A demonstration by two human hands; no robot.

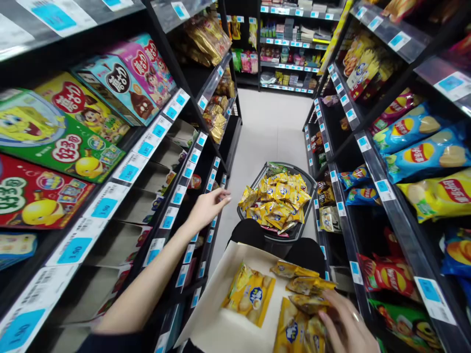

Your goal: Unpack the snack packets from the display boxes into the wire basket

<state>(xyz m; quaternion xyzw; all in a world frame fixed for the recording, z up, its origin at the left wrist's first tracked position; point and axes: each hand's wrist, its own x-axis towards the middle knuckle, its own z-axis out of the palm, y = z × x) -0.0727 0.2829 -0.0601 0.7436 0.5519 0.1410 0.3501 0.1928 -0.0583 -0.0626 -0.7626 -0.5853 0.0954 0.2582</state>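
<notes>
An open, shallow cardboard box (198,321) rests on my lap. Inside lies a yellow snack packet (249,294) on its own, with several more yellow packets (294,328) bunched along the right side. My right hand (344,318), wearing a ring, has its fingers curled at that bunch, gripping a packet at the edge. Over the aisle floor, my left hand (209,208) hovers with nothing in it, fingers loosely bent and a little apart. Beyond my knees stands a dark basket (309,215) heaped with matching yellow packets (281,196).
On the left, a shelf edge with price labels (128,171) carries boxed snacks (62,132), with open cartons (121,235) below. Bagged chips (419,152) fill the shelves on the right. The floor (268,127) leads to a back shelf (290,63).
</notes>
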